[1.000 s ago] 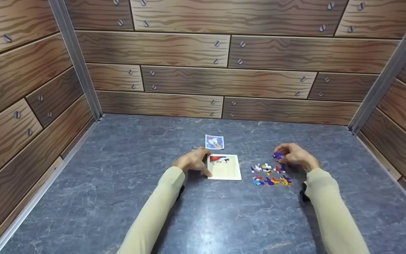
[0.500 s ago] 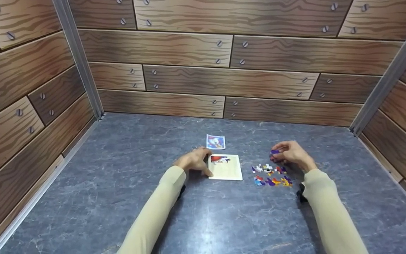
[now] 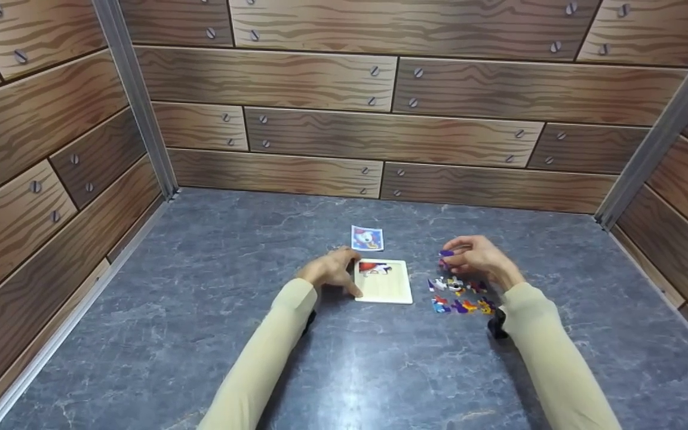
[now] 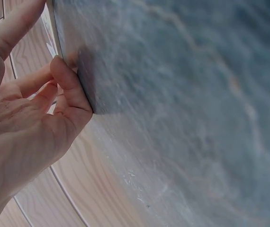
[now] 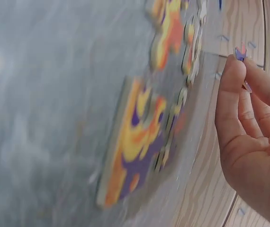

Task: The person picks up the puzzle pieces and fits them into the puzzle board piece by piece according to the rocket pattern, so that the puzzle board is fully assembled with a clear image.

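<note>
In the head view a cream puzzle tray [image 3: 386,291] lies flat, with joined red, white and purple pieces [image 3: 374,268] along its upper left. My left hand [image 3: 333,270] spans its left edge, thumb at the near corner and fingers at the far one. In the left wrist view the bent fingers [image 4: 71,90] rest on the table against the tray's edge. My right hand [image 3: 480,258] is raised right of the tray, pinching a purple jigsaw piece [image 3: 446,254] between thumb and fingertips. The right wrist view shows this piece [image 5: 240,53] nearly edge-on.
Several loose jigsaw pieces [image 3: 458,306] lie in two rough rows right of the tray, partly under the right hand. A small printed picture card [image 3: 367,238] lies behind the tray. Wood-patterned walls [image 3: 314,173] border the grey marbled table [image 3: 230,251].
My right hand has lifted the purple jigsaw piece from beside the loose pieces and carried it left, toward the tray. The left hand has stayed at the tray's edge.
</note>
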Motion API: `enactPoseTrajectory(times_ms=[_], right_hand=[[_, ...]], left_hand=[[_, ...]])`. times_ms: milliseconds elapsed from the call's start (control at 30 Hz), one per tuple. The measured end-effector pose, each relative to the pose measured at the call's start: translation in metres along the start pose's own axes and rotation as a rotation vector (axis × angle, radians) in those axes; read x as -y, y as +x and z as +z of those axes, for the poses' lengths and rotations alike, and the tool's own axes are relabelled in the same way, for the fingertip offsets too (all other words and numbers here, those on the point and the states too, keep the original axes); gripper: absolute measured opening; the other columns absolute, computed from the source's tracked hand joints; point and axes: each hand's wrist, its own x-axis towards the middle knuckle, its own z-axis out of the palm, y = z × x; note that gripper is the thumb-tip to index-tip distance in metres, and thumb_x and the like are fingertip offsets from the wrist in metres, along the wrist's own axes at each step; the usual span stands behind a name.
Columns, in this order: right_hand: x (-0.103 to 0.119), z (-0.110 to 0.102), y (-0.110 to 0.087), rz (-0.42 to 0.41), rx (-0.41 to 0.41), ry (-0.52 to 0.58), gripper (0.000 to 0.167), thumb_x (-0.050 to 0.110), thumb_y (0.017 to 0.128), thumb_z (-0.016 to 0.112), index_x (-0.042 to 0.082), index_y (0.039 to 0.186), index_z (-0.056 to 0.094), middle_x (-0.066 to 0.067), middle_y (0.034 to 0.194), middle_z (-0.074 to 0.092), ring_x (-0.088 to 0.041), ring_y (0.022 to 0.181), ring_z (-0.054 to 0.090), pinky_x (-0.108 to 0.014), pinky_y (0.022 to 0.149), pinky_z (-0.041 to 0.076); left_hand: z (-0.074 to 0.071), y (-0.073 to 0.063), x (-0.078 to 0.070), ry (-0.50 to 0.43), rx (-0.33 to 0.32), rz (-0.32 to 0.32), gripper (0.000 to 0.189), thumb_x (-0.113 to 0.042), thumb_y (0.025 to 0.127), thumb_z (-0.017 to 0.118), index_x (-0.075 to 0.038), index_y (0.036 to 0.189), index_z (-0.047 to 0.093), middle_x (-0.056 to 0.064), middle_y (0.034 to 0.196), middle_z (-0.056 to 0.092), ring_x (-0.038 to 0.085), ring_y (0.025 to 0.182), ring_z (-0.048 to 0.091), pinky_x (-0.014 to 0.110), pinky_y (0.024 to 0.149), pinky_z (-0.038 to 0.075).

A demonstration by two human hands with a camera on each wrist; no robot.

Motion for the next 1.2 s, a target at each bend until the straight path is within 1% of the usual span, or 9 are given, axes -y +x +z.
enactPoseTrajectory(times_ms=[67,233,367,533,700,833,967,1067,1200], right_hand=[[0.002,0.003,0.0,0.005,0.015,0.031,0.036,-0.003,0.089,0.066,-0.01,0.122,0.052,-0.004,0.09,0.069,-0.011,0.08,0.067,-0.025,0.074,0.06],[0.008,0.012,0.002,0.024,0.046,0.053,0.032,-0.004,0.089,0.065,-0.008,0.118,0.052,-0.006,0.09,0.068,-0.013,0.082,0.068,-0.028,0.078,0.06],[0.011,0.018,0.003,0.035,0.07,0.06,0.032,-0.004,0.089,0.065,-0.007,0.118,0.052,-0.007,0.09,0.068,-0.014,0.081,0.068,-0.028,0.077,0.06],[0.015,0.026,0.003,0.047,0.084,0.048,0.035,-0.005,0.089,0.064,-0.009,0.121,0.05,-0.007,0.09,0.067,-0.014,0.081,0.068,-0.029,0.077,0.06],[0.022,0.04,0.007,0.027,0.079,0.057,0.033,-0.007,0.089,0.063,-0.011,0.119,0.051,-0.008,0.088,0.069,-0.014,0.079,0.069,-0.028,0.075,0.06],[0.026,0.053,0.01,0.018,0.058,-0.003,0.031,-0.006,0.087,0.065,-0.009,0.117,0.056,-0.005,0.084,0.068,-0.012,0.072,0.065,-0.024,0.066,0.058],[0.029,0.062,0.012,0.053,0.035,-0.101,0.028,0.002,0.087,0.068,-0.003,0.114,0.062,0.001,0.078,0.063,-0.009,0.066,0.058,-0.022,0.059,0.054],[0.03,0.068,0.013,0.069,0.031,-0.144,0.025,0.008,0.088,0.07,0.001,0.112,0.064,0.002,0.076,0.06,-0.009,0.065,0.055,-0.022,0.058,0.053],[0.033,0.075,0.013,0.085,0.024,-0.15,0.023,0.009,0.088,0.069,0.003,0.109,0.064,0.001,0.076,0.059,-0.01,0.066,0.055,-0.022,0.057,0.054]], left_hand=[[0.0,0.0,-0.001,-0.005,0.002,0.0,0.08,-0.022,0.071,0.089,-0.006,0.14,0.05,0.011,0.145,0.046,0.026,0.133,0.043,0.038,0.116,0.033],[0.0,0.0,-0.003,-0.016,0.007,-0.011,0.083,-0.022,0.071,0.089,-0.008,0.142,0.049,0.01,0.149,0.043,0.027,0.137,0.04,0.04,0.117,0.031],[0.001,0.0,-0.004,-0.029,0.005,-0.009,0.082,-0.021,0.07,0.089,-0.008,0.141,0.049,0.011,0.147,0.044,0.026,0.136,0.041,0.039,0.117,0.032],[0.0,0.0,-0.005,-0.026,0.011,0.002,0.08,-0.021,0.071,0.088,-0.007,0.14,0.05,0.011,0.144,0.046,0.025,0.132,0.044,0.038,0.116,0.033],[-0.001,0.0,-0.004,-0.035,0.011,-0.025,0.082,-0.021,0.071,0.089,-0.009,0.141,0.049,0.01,0.145,0.045,0.026,0.134,0.042,0.04,0.116,0.033],[-0.001,0.0,-0.003,-0.035,0.008,-0.032,0.083,-0.021,0.07,0.089,-0.009,0.141,0.049,0.01,0.147,0.044,0.026,0.135,0.041,0.04,0.116,0.033],[0.0,-0.001,-0.002,-0.032,0.012,-0.024,0.083,-0.021,0.07,0.089,-0.007,0.141,0.049,0.012,0.146,0.044,0.027,0.134,0.042,0.04,0.117,0.032],[0.0,-0.001,-0.002,-0.026,0.016,-0.031,0.083,-0.021,0.07,0.089,-0.007,0.142,0.048,0.012,0.146,0.044,0.026,0.134,0.042,0.039,0.117,0.031],[-0.001,0.0,-0.003,-0.019,0.017,-0.033,0.082,-0.023,0.071,0.089,-0.007,0.141,0.049,0.012,0.144,0.046,0.025,0.132,0.043,0.039,0.117,0.032]])
